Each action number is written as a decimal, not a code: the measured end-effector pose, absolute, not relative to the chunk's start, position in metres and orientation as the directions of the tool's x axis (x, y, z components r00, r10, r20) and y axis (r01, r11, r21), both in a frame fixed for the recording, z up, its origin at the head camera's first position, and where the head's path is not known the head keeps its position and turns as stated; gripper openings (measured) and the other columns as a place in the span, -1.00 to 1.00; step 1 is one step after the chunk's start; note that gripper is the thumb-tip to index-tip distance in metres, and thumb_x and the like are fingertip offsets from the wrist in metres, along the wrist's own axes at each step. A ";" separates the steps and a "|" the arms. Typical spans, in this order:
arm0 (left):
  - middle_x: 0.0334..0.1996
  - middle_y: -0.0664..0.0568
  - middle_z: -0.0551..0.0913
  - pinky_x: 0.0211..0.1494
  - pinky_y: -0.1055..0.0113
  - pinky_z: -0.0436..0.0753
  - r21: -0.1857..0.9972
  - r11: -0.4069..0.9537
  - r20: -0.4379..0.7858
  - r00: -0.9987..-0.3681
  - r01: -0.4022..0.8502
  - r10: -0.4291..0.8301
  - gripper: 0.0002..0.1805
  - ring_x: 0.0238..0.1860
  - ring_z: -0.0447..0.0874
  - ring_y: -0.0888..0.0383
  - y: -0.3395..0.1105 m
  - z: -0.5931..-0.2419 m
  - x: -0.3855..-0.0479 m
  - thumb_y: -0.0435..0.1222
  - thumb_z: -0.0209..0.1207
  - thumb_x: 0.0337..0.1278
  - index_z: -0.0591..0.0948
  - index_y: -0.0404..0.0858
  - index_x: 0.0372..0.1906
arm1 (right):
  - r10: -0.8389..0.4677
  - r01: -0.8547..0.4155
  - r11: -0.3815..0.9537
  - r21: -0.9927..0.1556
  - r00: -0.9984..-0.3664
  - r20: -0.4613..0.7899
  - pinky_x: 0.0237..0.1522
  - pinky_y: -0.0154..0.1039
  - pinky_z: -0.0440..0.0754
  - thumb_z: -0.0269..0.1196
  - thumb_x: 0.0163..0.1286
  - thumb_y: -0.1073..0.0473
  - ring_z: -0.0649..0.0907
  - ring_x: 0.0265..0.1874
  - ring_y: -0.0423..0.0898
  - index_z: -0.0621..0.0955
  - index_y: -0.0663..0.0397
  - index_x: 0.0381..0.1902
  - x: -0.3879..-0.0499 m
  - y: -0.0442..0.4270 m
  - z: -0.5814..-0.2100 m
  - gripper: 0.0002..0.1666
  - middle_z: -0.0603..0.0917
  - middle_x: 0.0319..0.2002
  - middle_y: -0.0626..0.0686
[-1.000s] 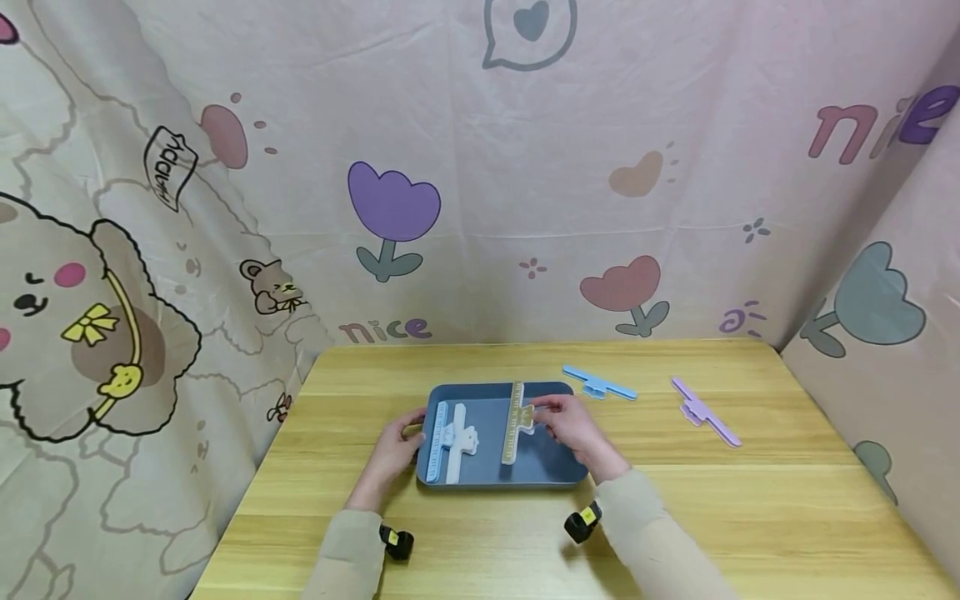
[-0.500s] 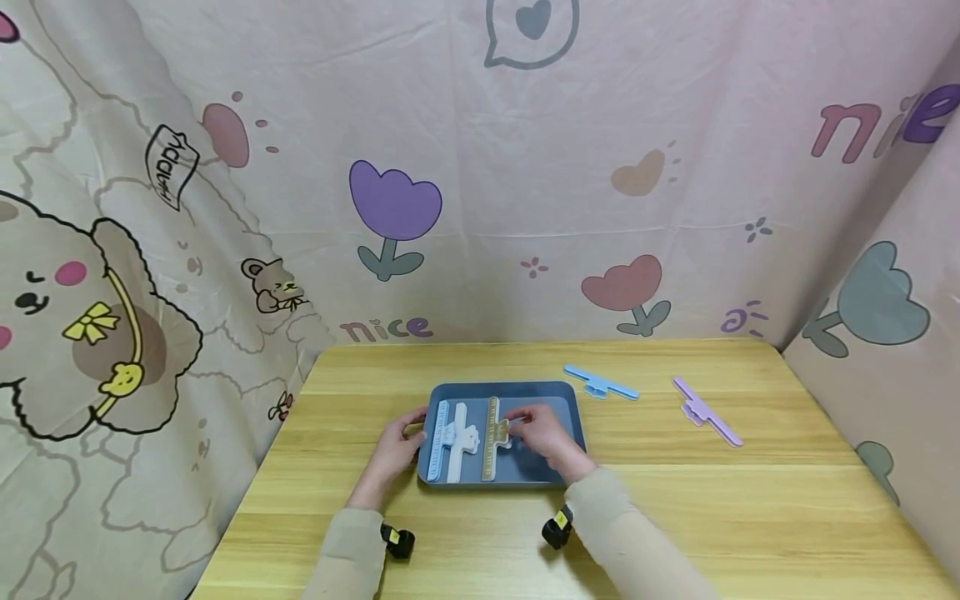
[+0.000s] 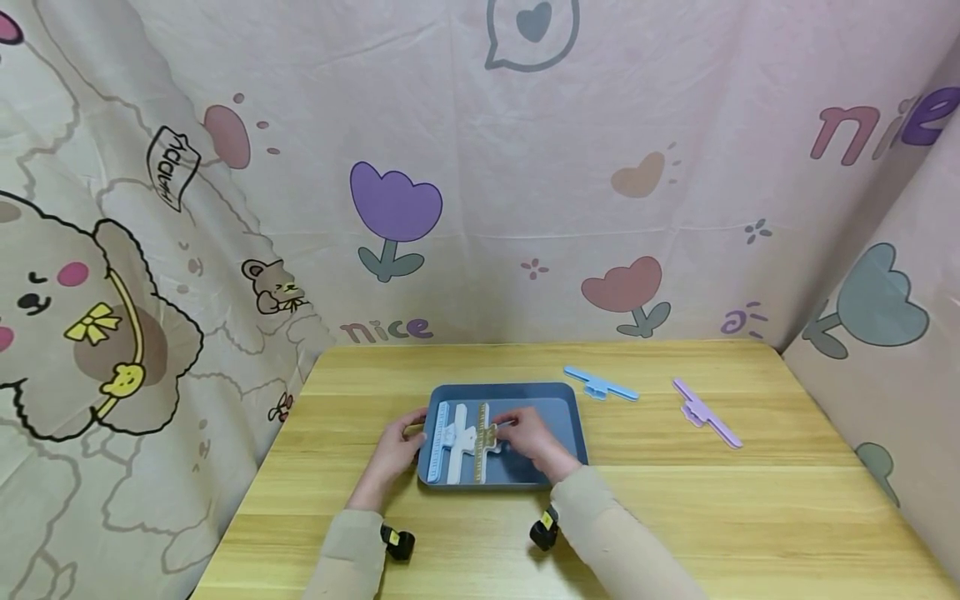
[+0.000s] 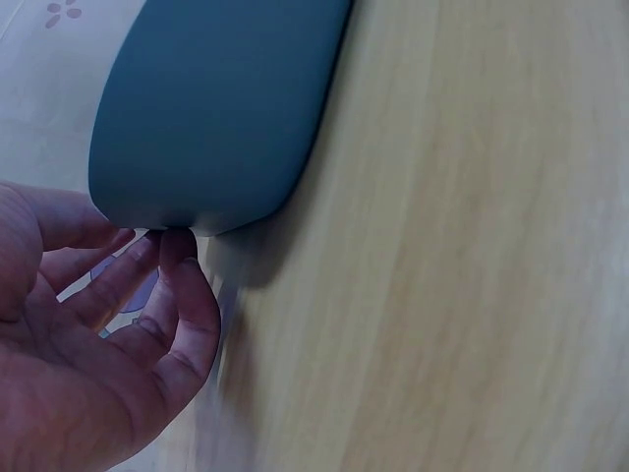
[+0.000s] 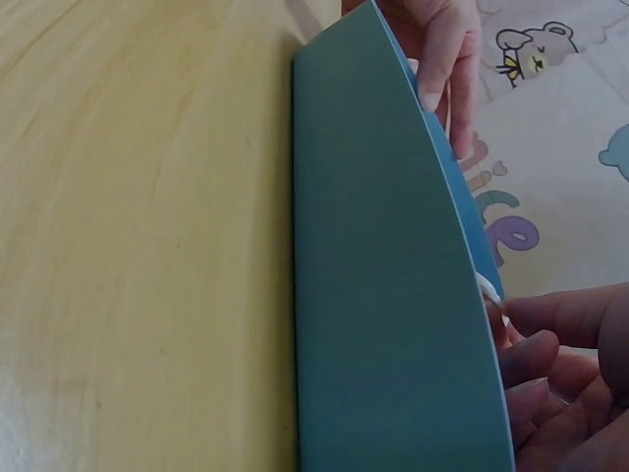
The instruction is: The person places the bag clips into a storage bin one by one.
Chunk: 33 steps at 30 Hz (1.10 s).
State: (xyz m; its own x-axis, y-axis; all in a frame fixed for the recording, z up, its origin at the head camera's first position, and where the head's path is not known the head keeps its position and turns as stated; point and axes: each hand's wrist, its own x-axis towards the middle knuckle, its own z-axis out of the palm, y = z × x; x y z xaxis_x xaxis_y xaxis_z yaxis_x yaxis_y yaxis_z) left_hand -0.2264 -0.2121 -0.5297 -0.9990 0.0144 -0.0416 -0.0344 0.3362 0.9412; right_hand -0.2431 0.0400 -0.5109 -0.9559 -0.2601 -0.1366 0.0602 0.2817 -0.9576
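Note:
In the head view a grey-blue tray (image 3: 540, 477) lies on the table. My left hand (image 3: 397, 450) holds the tray's left end; in the left wrist view its fingertips (image 4: 179, 244) meet the outer wall. My right hand (image 3: 531, 437) reaches inside the tray and pinches the handle of a gold-and-white ruler clip (image 3: 482, 446), which stands lengthwise front to back. Left of it sit a white clip (image 3: 457, 446) and a light blue ruler clip (image 3: 437, 446), close side by side. The right wrist view shows mainly the tray's front wall (image 5: 393, 265), which hides most of the clips.
A blue clip (image 3: 600, 383) lies on the table behind the tray's right corner. Farther right is a purple clip (image 3: 707, 412), set diagonally. The wooden table (image 3: 750, 517) ends at a printed curtain (image 3: 480, 192) at the back. Black wrist cameras sit on both sleeves.
My right hand has carried the gold-and-white ruler clip leftward and down in the tray, up beside the white clip. My left hand stays on the tray's left end.

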 end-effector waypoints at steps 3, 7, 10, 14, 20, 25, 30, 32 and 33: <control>0.22 -0.31 0.45 -0.26 0.17 0.64 0.943 0.331 -0.041 -0.999 -0.034 0.015 -0.49 -0.14 0.58 -0.06 -0.212 -0.530 -0.226 -0.55 0.02 0.30 0.41 -0.37 0.36 | -0.258 0.061 0.285 -0.957 -0.956 -0.138 -0.50 -0.32 0.47 0.20 0.29 0.41 0.53 -0.50 -0.12 0.63 0.45 -0.02 -0.244 0.037 -0.513 -0.69 0.67 -0.22 0.15; 0.22 -0.31 0.45 -0.26 0.16 0.65 0.945 0.326 -0.040 -0.999 -0.032 0.018 -0.49 -0.14 0.59 -0.06 -0.212 -0.530 -0.226 -0.55 0.01 0.30 0.41 -0.37 0.36 | -0.245 0.077 0.294 -0.953 -0.957 -0.153 -0.46 -0.30 0.48 0.21 0.30 0.41 0.55 -0.44 -0.11 0.64 0.43 -0.03 -0.245 0.033 -0.514 -0.71 0.66 -0.17 0.17; 0.22 -0.30 0.45 -0.26 0.16 0.65 0.945 0.325 -0.043 -0.999 -0.035 0.018 -0.49 -0.14 0.59 -0.06 -0.212 -0.529 -0.226 -0.55 0.01 0.31 0.41 -0.36 0.36 | -0.233 0.098 0.300 -0.949 -0.957 -0.173 -0.46 -0.29 0.46 0.21 0.31 0.39 0.53 -0.43 -0.11 0.64 0.39 -0.01 -0.246 0.032 -0.514 -0.71 0.64 -0.19 0.15; 0.22 -0.30 0.45 -0.26 0.16 0.64 0.944 0.328 -0.041 -0.999 -0.034 0.016 -0.49 -0.14 0.58 -0.06 -0.212 -0.529 -0.226 -0.55 0.01 0.31 0.41 -0.37 0.36 | -0.220 0.107 0.304 -0.947 -0.959 -0.180 -0.45 -0.28 0.46 0.23 0.31 0.37 0.54 -0.42 -0.10 0.64 0.36 -0.01 -0.246 0.032 -0.514 -0.70 0.63 -0.25 0.10; 0.23 -0.32 0.44 -0.24 0.16 0.64 0.944 0.327 -0.039 -0.999 -0.031 0.017 -0.49 -0.12 0.58 -0.07 -0.212 -0.530 -0.226 -0.55 0.01 0.30 0.41 -0.38 0.35 | -0.197 0.117 0.310 -0.943 -0.963 -0.184 -0.47 -0.26 0.43 0.27 0.27 0.36 0.53 -0.44 -0.07 0.64 0.33 -0.06 -0.246 0.031 -0.516 -0.73 0.62 -0.33 0.08; 0.23 -0.31 0.44 -0.21 0.16 0.65 0.942 0.334 -0.050 -0.999 -0.043 0.012 -0.48 -0.11 0.58 -0.07 -0.212 -0.530 -0.227 -0.54 0.02 0.30 0.41 -0.36 0.36 | -0.188 0.115 0.315 -0.942 -0.965 -0.181 -0.47 -0.27 0.42 0.27 0.24 0.40 0.51 -0.46 -0.09 0.64 0.32 -0.09 -0.247 0.031 -0.516 -0.74 0.62 -0.33 0.08; 0.24 -0.31 0.44 -0.23 0.16 0.65 0.939 0.340 -0.053 -0.999 -0.046 0.009 -0.48 -0.12 0.59 -0.06 -0.212 -0.530 -0.226 -0.54 0.02 0.30 0.41 -0.36 0.36 | -0.184 0.122 0.311 -0.942 -0.965 -0.185 -0.43 -0.27 0.44 0.27 0.21 0.42 0.51 -0.43 -0.09 0.65 0.34 -0.10 -0.247 0.031 -0.515 -0.74 0.61 -0.29 0.11; 0.23 -0.30 0.44 -0.24 0.17 0.65 0.939 0.341 -0.053 -0.999 -0.047 0.007 -0.48 -0.13 0.59 -0.05 -0.212 -0.530 -0.226 -0.54 0.02 0.30 0.41 -0.36 0.36 | -0.181 0.126 0.312 -0.942 -0.965 -0.189 -0.42 -0.27 0.45 0.28 0.20 0.42 0.51 -0.42 -0.08 0.65 0.35 -0.10 -0.247 0.032 -0.514 -0.72 0.61 -0.27 0.11; 0.23 -0.31 0.44 -0.24 0.17 0.65 0.938 0.343 -0.051 -0.999 -0.045 0.008 -0.48 -0.14 0.59 -0.05 -0.212 -0.529 -0.226 -0.54 0.02 0.30 0.41 -0.36 0.36 | -0.180 0.129 0.309 -0.942 -0.965 -0.191 -0.42 -0.27 0.46 0.28 0.19 0.42 0.52 -0.41 -0.08 0.64 0.36 -0.09 -0.246 0.032 -0.514 -0.71 0.61 -0.26 0.12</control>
